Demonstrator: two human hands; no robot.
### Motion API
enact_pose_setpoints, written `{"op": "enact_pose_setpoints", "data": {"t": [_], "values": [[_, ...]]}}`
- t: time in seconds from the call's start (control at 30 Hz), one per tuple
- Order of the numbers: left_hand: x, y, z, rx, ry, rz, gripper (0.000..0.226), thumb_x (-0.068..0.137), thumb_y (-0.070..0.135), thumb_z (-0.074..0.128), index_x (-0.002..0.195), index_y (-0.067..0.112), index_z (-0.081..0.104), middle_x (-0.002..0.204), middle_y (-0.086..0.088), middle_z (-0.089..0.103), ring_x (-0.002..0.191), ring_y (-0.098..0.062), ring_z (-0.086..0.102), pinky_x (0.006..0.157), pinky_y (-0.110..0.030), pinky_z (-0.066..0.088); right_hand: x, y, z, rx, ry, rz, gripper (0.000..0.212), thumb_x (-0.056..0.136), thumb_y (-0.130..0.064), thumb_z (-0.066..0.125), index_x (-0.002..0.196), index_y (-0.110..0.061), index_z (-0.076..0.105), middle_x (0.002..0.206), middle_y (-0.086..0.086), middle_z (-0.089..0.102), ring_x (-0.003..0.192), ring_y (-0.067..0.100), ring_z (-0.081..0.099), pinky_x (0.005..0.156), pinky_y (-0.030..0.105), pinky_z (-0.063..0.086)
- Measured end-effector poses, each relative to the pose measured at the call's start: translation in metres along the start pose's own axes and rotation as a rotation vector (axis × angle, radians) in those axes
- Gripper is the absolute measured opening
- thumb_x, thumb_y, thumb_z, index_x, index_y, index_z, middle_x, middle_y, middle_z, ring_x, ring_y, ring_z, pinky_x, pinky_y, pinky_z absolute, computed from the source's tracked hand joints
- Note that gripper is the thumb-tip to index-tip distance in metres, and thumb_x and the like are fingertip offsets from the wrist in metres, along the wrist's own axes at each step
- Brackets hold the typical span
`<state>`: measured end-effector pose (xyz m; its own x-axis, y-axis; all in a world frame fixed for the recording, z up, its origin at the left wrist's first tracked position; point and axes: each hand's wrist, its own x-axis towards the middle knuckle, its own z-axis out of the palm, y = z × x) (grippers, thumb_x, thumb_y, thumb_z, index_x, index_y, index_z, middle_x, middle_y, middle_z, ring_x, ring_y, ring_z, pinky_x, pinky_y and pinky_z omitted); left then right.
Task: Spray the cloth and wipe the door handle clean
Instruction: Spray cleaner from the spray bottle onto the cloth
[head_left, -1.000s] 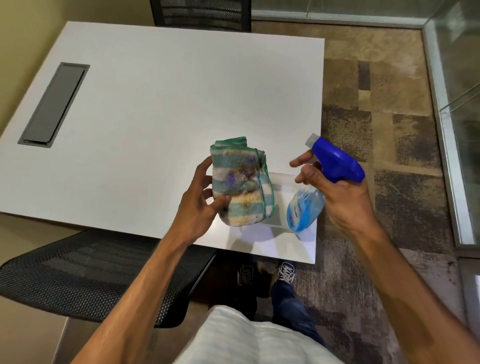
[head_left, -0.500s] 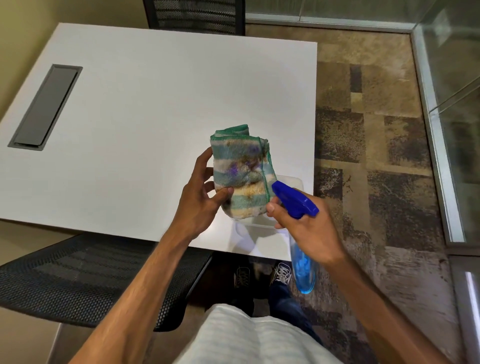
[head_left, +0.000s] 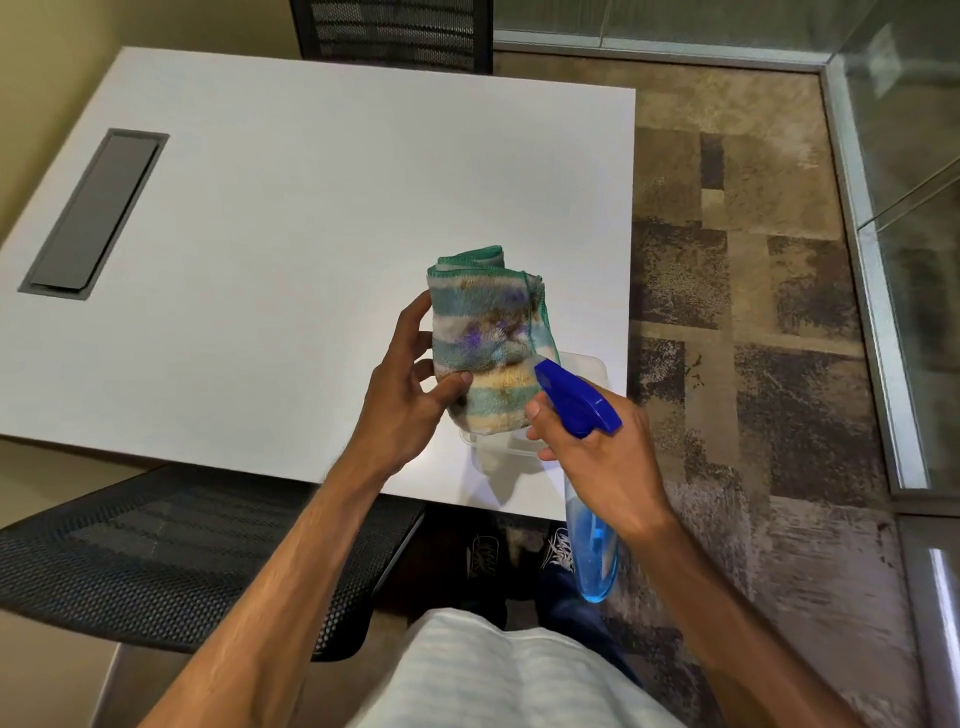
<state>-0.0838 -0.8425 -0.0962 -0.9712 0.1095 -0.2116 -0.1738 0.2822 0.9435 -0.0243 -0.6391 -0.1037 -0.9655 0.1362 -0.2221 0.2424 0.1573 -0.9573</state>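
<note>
My left hand (head_left: 402, 405) holds a folded striped cloth (head_left: 488, 332) with a green hem upright above the white table's near right corner. My right hand (head_left: 597, 457) grips a spray bottle (head_left: 582, 405) by its neck. Its blue trigger head points at the lower part of the cloth from very close, and its clear body of blue liquid (head_left: 592, 556) hangs down below my wrist. A finger rests on the trigger. No door handle is in view.
The white table (head_left: 311, 234) has a grey cable hatch (head_left: 93, 213) at the left. A clear plastic container (head_left: 587, 364) sits at the table's corner behind the cloth. Black mesh chairs stand at the near left (head_left: 156, 561) and the far side (head_left: 395, 31). Glass partitions (head_left: 904, 208) line the right over patterned carpet.
My right hand swung the bottle from beside the cloth, nozzle up, down and in, so the nozzle now faces the cloth. The cloth has stayed in my left hand.
</note>
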Motion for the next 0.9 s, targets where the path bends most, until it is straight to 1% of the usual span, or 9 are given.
{"op": "enact_pose_setpoints", "data": {"t": [0.1, 0.2, 0.3, 0.37, 0.43, 0.53, 0.67, 0.8, 0.9], "values": [[0.000, 0.002, 0.000, -0.014, 0.002, 0.005, 0.083, 0.096, -0.003, 0.070, 0.157, 0.038, 0.032, 0.122, 0.005, 0.067, 0.107, -0.013, 0.073, 0.098, -0.044, 0.062, -0.001, -0.003, -0.001, 0.022, 0.001, 0.020, 0.023, 0.096, -0.025, 0.077, 0.090, -0.047, 0.075, 0.088, 0.006, 0.077, 0.086, 0.034, 0.075, 0.074, 0.060, 0.062], [0.000, 0.002, -0.001, -0.014, 0.005, 0.011, 0.083, 0.096, -0.002, 0.071, 0.156, 0.040, 0.032, 0.120, 0.005, 0.067, 0.107, -0.013, 0.073, 0.097, -0.043, 0.062, -0.002, -0.005, -0.001, 0.003, 0.038, 0.019, 0.012, 0.095, -0.025, 0.078, 0.089, -0.036, 0.074, 0.085, 0.009, 0.076, 0.086, 0.037, 0.074, 0.074, 0.060, 0.061], [-0.001, 0.002, 0.000, -0.018, 0.004, 0.012, 0.083, 0.096, -0.002, 0.071, 0.156, 0.040, 0.032, 0.120, 0.007, 0.067, 0.107, -0.011, 0.073, 0.097, -0.044, 0.062, -0.003, -0.006, 0.000, -0.061, 0.072, 0.013, 0.007, 0.095, -0.026, 0.078, 0.088, -0.025, 0.075, 0.076, 0.010, 0.075, 0.074, 0.032, 0.075, 0.070, 0.053, 0.063], [-0.001, 0.001, 0.000, -0.029, 0.003, 0.009, 0.083, 0.096, -0.002, 0.071, 0.156, 0.039, 0.032, 0.121, 0.006, 0.067, 0.109, -0.012, 0.073, 0.099, -0.046, 0.062, -0.004, -0.006, 0.001, -0.111, 0.092, 0.013, 0.013, 0.094, -0.024, 0.078, 0.089, -0.013, 0.076, 0.072, 0.014, 0.074, 0.069, 0.034, 0.073, 0.068, 0.050, 0.063], [-0.001, 0.001, 0.000, -0.033, 0.004, 0.012, 0.083, 0.095, -0.002, 0.071, 0.157, 0.038, 0.032, 0.122, 0.003, 0.067, 0.110, -0.013, 0.073, 0.100, -0.047, 0.061, -0.005, -0.008, 0.002, -0.140, 0.104, 0.009, 0.015, 0.094, -0.023, 0.078, 0.090, -0.008, 0.074, 0.072, 0.017, 0.073, 0.069, 0.038, 0.073, 0.069, 0.048, 0.063], [0.000, 0.001, 0.000, -0.043, 0.002, 0.014, 0.083, 0.095, -0.002, 0.072, 0.155, 0.041, 0.033, 0.123, 0.003, 0.067, 0.111, -0.013, 0.072, 0.101, -0.050, 0.060, -0.007, -0.011, 0.000, -0.113, 0.093, -0.011, 0.012, 0.095, -0.020, 0.076, 0.094, -0.008, 0.074, 0.073, 0.017, 0.072, 0.071, 0.038, 0.072, 0.071, 0.048, 0.062], [0.001, 0.000, -0.001, -0.103, -0.011, 0.001, 0.084, 0.094, -0.002, 0.073, 0.152, 0.046, 0.035, 0.122, 0.006, 0.069, 0.114, -0.016, 0.072, 0.103, -0.054, 0.059, -0.010, -0.021, -0.009, -0.037, 0.099, -0.089, 0.010, 0.096, -0.011, 0.073, 0.097, 0.000, 0.071, 0.083, 0.025, 0.068, 0.074, 0.048, 0.066, 0.067, 0.061, 0.058], [0.001, -0.003, -0.004, -0.182, -0.015, -0.013, 0.084, 0.093, -0.006, 0.071, 0.145, 0.053, 0.041, 0.120, 0.010, 0.071, 0.117, -0.020, 0.072, 0.101, -0.059, 0.058, -0.013, -0.041, -0.019, 0.001, 0.152, -0.206, 0.020, 0.089, -0.020, 0.072, 0.095, -0.001, 0.071, 0.089, 0.025, 0.066, 0.077, 0.048, 0.066, 0.068, 0.063, 0.059], [0.002, -0.007, -0.006, -0.237, -0.020, -0.016, 0.084, 0.093, -0.009, 0.069, 0.147, 0.049, 0.042, 0.120, 0.007, 0.072, 0.118, -0.022, 0.072, 0.098, -0.055, 0.061, -0.014, -0.059, -0.027, -0.023, 0.177, -0.290, 0.013, 0.089, -0.023, 0.072, 0.090, -0.009, 0.072, 0.089, 0.021, 0.066, 0.079, 0.043, 0.067, 0.070, 0.062, 0.058]]}}
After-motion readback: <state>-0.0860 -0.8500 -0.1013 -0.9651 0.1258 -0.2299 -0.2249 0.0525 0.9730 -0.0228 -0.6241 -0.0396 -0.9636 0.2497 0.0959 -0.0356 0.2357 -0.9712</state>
